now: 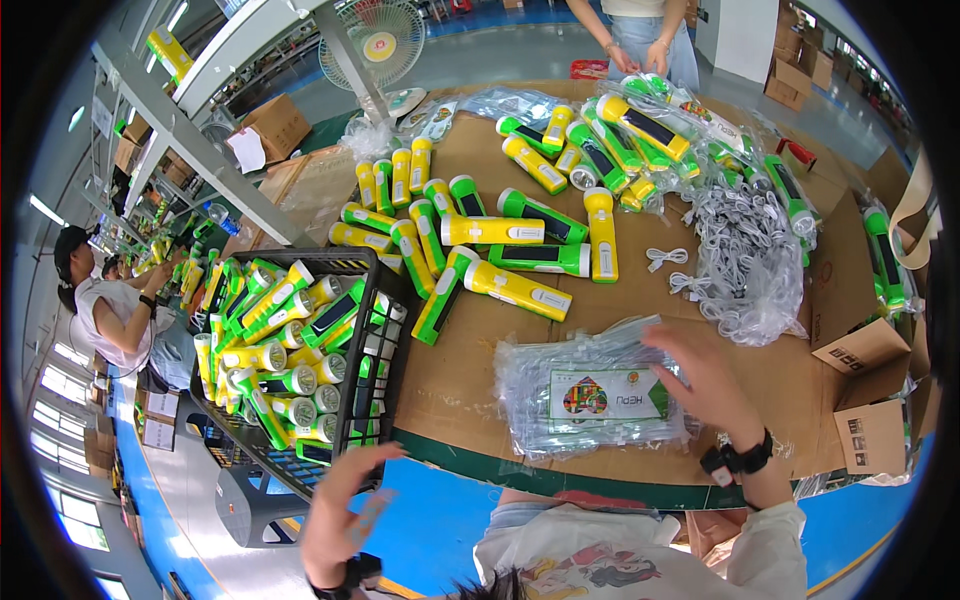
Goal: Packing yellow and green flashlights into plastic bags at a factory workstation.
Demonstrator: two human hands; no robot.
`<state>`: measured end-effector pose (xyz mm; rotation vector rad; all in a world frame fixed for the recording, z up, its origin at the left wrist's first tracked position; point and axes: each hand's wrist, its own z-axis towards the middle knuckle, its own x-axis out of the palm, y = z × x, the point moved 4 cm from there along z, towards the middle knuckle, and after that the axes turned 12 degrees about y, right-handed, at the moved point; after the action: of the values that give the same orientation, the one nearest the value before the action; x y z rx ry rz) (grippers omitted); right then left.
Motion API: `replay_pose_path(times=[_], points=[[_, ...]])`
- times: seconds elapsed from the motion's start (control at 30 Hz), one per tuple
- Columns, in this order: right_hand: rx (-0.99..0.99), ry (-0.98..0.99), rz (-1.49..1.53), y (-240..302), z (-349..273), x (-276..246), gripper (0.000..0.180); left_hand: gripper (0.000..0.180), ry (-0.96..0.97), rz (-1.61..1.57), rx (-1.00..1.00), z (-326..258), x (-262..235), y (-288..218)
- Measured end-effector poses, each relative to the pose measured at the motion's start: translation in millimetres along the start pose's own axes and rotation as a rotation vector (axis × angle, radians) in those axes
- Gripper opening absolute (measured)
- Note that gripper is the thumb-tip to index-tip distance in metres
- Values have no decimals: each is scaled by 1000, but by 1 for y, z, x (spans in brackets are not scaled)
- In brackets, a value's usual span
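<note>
At the table's near edge lies a stack of clear plastic bags with a printed card showing through. My right hand is over the stack's right end, thumb and fingers apart and nothing visible between them; whether it touches the bags I cannot tell. My left hand is raised in front of the near corner of a black plastic basket, its fingers apart and holding nothing. Yellow and green flashlights fill that basket. Beyond the bags, more loose flashlights lie across the cardboard-covered tabletop.
White cables sit heaped in a clear bag at the right. An open cardboard box stands beyond them. Bagged flashlights are piled at the far side, before another person. A metal post rises at the left.
</note>
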<state>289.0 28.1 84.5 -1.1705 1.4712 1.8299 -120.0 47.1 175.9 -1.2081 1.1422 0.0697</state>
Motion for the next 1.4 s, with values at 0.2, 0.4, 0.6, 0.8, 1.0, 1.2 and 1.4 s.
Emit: replay_pose_path(times=[0.2,0.4,0.6,0.8,1.0,1.2,1.4], points=[[-150,-239,71,-70,153,-17,55,46,24,-110,45,77,107,30],[-106,8,2,-47,298,8,62,70,-235,210,-216,93,128,77],[-274,302,56,-9,434,39,65,73,-248,339,-286,69,153,104],[-453,379,-205,88,534,78,67,73,-306,199,-319,71,152,105],[-531,558,-436,153,586,167,77,66,-300,149,-332,74,153,110],[-418,622,-436,148,600,169,73,64,-300,104,-360,73,148,108],[-364,599,-412,123,579,151,69,63,-332,98,-333,75,147,109]])
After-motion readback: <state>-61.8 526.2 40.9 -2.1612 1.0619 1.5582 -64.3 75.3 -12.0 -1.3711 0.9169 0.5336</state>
